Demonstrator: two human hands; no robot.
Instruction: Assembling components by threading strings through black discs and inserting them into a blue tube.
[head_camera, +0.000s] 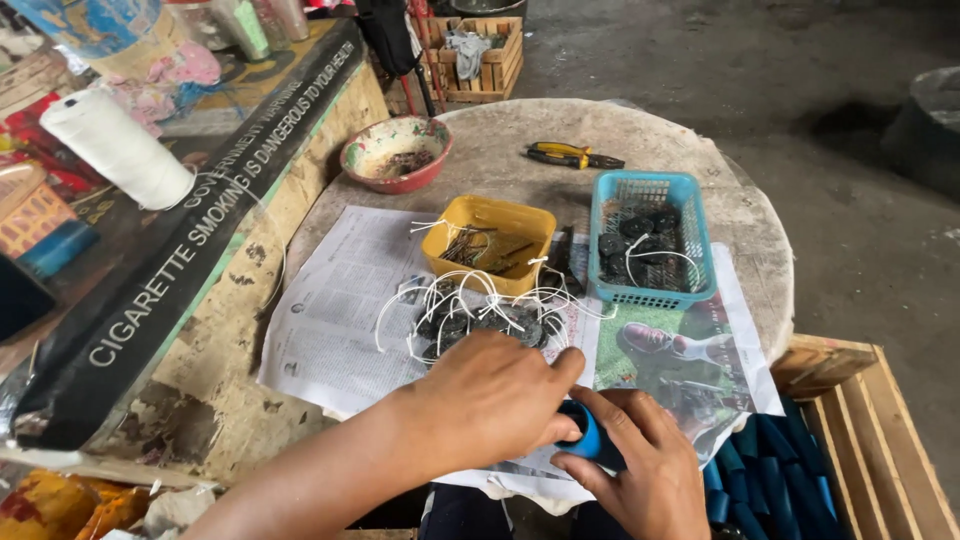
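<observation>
My right hand (640, 470) grips a short blue tube (592, 436) at the near edge of the round table (640, 135). My left hand (490, 400) reaches across and closes over the tube's left end, hiding what its fingertips hold. Just beyond my hands lies a pile of dark round pieces with white strings (480, 318) on a spread newspaper (345, 305).
A yellow tray (488, 243) of small metal bits, a blue basket (650, 238) of dark pieces, a red-rimmed bowl (396, 152) and yellow-handled pliers (572, 155) sit on the table. A white thread spool (115, 148) stands left. Several blue tubes fill a wooden crate (860, 440) at right.
</observation>
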